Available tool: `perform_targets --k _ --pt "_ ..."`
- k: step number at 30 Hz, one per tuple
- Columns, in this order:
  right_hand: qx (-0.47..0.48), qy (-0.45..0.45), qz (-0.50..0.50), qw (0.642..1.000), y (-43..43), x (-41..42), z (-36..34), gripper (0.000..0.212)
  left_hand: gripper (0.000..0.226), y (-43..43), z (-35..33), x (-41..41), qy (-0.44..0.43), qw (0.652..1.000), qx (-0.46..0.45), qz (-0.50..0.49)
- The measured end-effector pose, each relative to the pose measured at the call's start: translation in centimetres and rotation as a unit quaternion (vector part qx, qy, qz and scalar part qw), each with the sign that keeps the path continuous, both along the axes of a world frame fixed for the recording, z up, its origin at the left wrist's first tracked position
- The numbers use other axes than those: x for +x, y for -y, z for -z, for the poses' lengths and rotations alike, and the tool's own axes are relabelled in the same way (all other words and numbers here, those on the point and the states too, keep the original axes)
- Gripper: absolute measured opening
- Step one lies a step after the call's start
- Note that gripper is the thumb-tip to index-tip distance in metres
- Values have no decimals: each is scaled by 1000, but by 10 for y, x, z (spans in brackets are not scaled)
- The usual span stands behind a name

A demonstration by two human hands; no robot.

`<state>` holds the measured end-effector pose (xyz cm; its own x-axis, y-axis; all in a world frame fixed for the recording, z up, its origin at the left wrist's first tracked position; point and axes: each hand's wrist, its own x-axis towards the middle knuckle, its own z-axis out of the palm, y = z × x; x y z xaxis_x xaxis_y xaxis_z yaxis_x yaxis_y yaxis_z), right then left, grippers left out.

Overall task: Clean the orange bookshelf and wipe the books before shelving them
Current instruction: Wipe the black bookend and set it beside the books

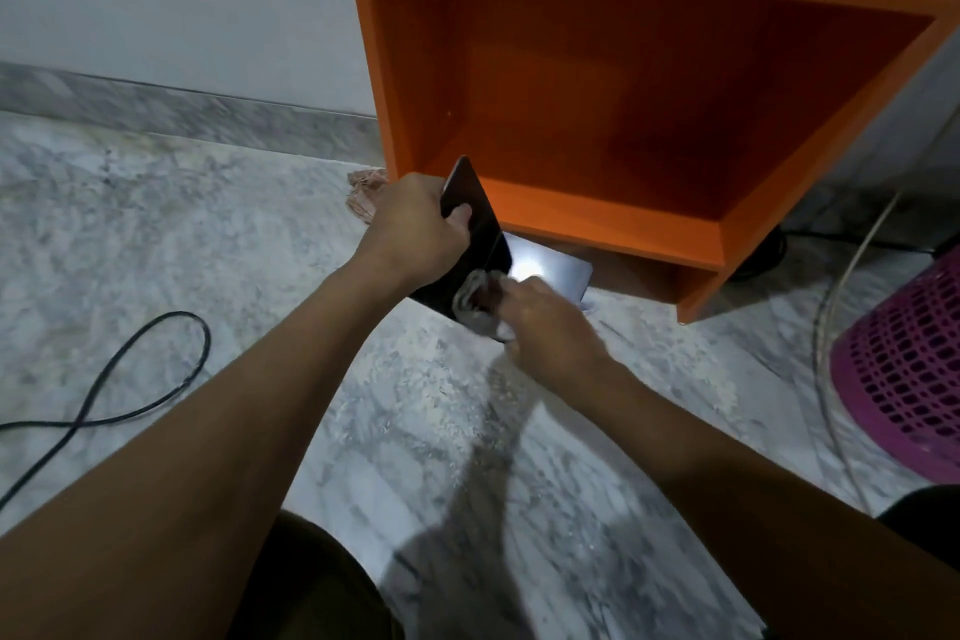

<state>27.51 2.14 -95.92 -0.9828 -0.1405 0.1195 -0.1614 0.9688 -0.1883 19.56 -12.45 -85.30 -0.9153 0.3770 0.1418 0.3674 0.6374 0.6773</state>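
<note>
The left hand (pixel 415 231) has its fingers curled round the near edge of a thin book (pixel 480 224), with the thumb pressed flat on the cover. The cover is dark, smooth and glossy, with rounded corners, and the book is held tilted on edge. Just at four o'clock from it, the right hand (pixel 550 322) pinches a crumpled grey cloth (pixel 472 304), soft and bunched, against the book's lower part. The picture is blurred here.

Behind the cloth at two o'clock lies a paler grey panel (pixel 558 268), flat and shiny, with a white glare on it. Whether it belongs to the same book cannot be told. No title or lettering can be read on either surface.

The orange bookshelf (pixel 597 218) stands just beyond the hands at one o'clock, made of smooth laminated boards that form boxy square compartments. A crumpled pinkish rag (pixel 363 195) lies at its left foot. The floor (pixel 156 224) is white marble veined with grey, with a matching skirting (pixel 182 104). A black cable (pixel 156 359) loops at nine o'clock, and at three o'clock stand a magenta plastic basket (pixel 904 369) with perforated walls and a pale wire (pixel 831 327).
</note>
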Motion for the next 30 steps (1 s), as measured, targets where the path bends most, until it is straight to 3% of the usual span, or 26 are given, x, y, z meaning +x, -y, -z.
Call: perform_targets --k 3,5,9,16,19,21,26,28,30 --pt "3 131 -107 986 17 10 2 39 31 4 3 2 1 1000 -4 -7" --pt "-49 188 -139 971 25 13 -1 46 17 6 4 1 9 1000 8 -10" --pt "-161 127 -95 974 29 16 0 40 17 7 1 -1 -14 999 23 -23" --pt "-153 63 -106 980 37 29 3 45 12 11 4 -3 -31 997 28 -58" --pt "-134 165 -83 974 34 42 9 38 18 13 6 -4 -26 996 45 -77" --pt "-129 216 -78 965 25 46 21 44 18 13 6 -4 -14 994 62 -86" --pt "-233 259 96 932 6 38 24 39 15 17 10 -7 18 988 106 -112" --pt "-310 253 202 894 -5 39 31 27 15 19 15 -10 71 976 156 -136" --pt "-394 229 322 830 -19 35 39 18 18 23 22 -15 162 942 226 -185"
